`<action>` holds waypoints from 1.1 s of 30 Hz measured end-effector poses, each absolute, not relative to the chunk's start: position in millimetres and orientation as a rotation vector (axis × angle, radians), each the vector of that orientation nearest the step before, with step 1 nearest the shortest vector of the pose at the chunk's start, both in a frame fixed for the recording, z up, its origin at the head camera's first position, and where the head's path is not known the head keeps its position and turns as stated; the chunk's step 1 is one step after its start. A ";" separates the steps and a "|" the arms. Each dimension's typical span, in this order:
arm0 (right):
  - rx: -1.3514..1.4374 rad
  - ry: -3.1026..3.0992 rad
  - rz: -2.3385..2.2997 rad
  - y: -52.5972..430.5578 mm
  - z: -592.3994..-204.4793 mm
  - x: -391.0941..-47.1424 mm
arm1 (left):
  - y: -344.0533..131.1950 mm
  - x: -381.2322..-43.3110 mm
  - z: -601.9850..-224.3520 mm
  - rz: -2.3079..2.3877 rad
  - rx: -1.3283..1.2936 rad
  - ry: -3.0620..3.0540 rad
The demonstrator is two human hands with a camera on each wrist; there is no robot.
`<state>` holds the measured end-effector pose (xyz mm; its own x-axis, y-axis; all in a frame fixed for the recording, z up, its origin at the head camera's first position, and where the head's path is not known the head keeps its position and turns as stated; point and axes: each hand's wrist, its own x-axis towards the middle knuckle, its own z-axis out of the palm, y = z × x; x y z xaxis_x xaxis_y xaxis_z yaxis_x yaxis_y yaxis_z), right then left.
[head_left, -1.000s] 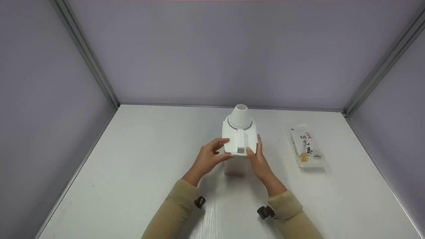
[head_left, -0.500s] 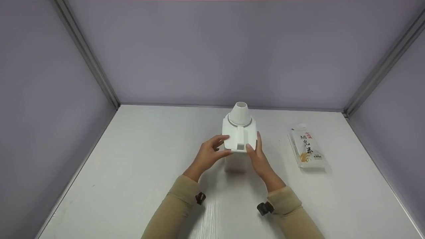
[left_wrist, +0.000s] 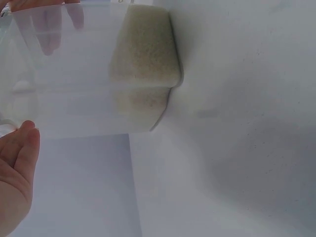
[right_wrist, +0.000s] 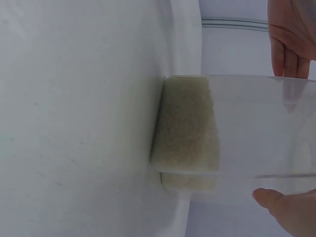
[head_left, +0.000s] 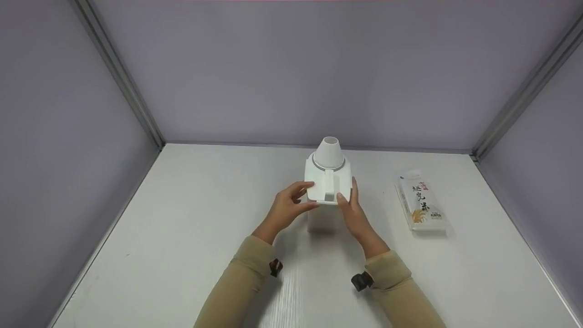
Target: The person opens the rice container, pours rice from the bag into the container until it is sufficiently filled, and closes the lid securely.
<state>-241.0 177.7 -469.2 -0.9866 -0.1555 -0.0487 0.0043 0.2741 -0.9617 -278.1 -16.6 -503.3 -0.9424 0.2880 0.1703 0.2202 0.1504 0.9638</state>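
Observation:
A clear container (head_left: 322, 221) stands upright on the white table, topped by a white lid (head_left: 315, 175). A tapered white cup (head_left: 329, 156) with a round opening sits on the lid, its narrow end up. Grains that look like rice (left_wrist: 145, 49) fill the lower part of the container, also visible in the right wrist view. My left hand (head_left: 283, 210) grips the lid's left front corner, thumb at the front edge and fingers on the side. My right hand (head_left: 356, 222) holds the right side, thumb at the front edge, fingers along the wall.
To the right lies a clear plastic packet (head_left: 421, 202) with dark lettering and a printed rice plant. Pale panels (head_left: 291, 73) enclose the white table (head_left: 205, 205) at the back and both sides, with metal posts at the corners.
Both hands and the container have shifted slightly away, toward the back of the table. The grip looks the same, and the packet has stayed put.

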 end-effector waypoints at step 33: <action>-0.059 2.459 -1.749 185.1 -505.0 -272.8 | -17.0 -285.9 -503.6 1.880 0.515 2.351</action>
<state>-272.8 185.1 -505.0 -0.9917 -0.1028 -0.0778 0.0397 0.3302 -0.9431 -285.9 -17.0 -503.6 -0.9394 0.3131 0.1396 0.2050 0.1867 0.9608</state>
